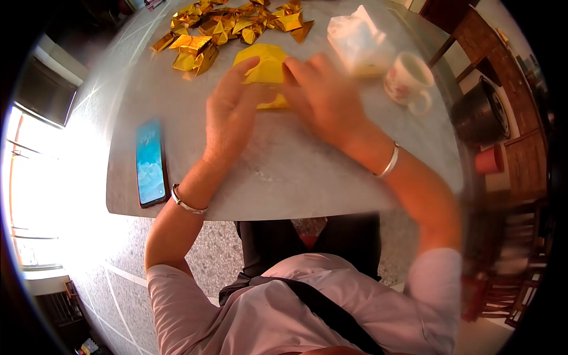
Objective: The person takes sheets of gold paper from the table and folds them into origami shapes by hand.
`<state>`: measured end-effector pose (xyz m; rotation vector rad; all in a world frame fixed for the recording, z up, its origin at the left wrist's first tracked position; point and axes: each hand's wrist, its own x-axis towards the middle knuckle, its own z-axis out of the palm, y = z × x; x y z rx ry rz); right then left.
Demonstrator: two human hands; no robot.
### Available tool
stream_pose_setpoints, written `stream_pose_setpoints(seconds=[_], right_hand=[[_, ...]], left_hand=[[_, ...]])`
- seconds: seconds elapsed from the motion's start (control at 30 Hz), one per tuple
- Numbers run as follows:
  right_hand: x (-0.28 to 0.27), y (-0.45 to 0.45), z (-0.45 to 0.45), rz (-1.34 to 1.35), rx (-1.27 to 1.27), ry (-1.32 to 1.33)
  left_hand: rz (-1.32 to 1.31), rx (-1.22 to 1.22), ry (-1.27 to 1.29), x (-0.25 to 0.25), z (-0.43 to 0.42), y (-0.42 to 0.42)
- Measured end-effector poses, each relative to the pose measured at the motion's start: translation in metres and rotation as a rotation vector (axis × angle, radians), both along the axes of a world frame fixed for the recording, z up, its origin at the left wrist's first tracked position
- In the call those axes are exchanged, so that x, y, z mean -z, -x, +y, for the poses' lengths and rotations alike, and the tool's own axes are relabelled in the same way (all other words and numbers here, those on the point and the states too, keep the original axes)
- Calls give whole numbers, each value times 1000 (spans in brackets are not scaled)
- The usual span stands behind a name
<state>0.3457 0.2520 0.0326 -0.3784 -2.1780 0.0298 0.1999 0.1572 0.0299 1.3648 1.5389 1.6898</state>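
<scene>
A sheet of yellow paper [266,64] is between my two hands over the grey table [266,171], with part of it hidden behind the fingers. My left hand [232,106] holds its left side, thumb and fingers bent around the edge. On the right side my right hand [325,97], somewhat blurred, pinches the paper's edge. Just beyond the paper lies a pile of folded gold paper pieces [236,25]. Each wrist wears a silver bangle.
A phone [151,163] with a lit screen lies near the table's left edge. At the right stand a white plastic packet [358,41] and a flowered mug [408,80]. Beyond the table on the right are a dark bin [482,112] and a red pot [490,160].
</scene>
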Motion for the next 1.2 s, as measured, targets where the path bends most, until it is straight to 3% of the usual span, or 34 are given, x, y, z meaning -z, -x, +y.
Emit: stream_pose_setpoints(seconds=[0.3,0.4,0.53,0.73,0.83,0.93,1.03,1.2], right_hand=[[-3,2,3,48,-12,-163],[0,1,0,121,44,79],[1,-3,6,123,13,199],[-2,-4,10,288,-50,110],[-4,-6,11,334,-68,73],[-6,-8,12,355,-74,21],[-9,-10,12,337,-87,-32],[-13,-15,13,271,-188,82]], left_hand=[[18,-107,3,5,1,1],[21,-144,-68,5,1,2],[-96,-148,-78,-2,0,-4],[-455,201,99,-3,-4,10],[-672,463,0,4,-4,19],[-952,447,11,-8,-7,14],[-1063,533,-7,-6,-4,20],[-1048,492,-75,1,-4,26]])
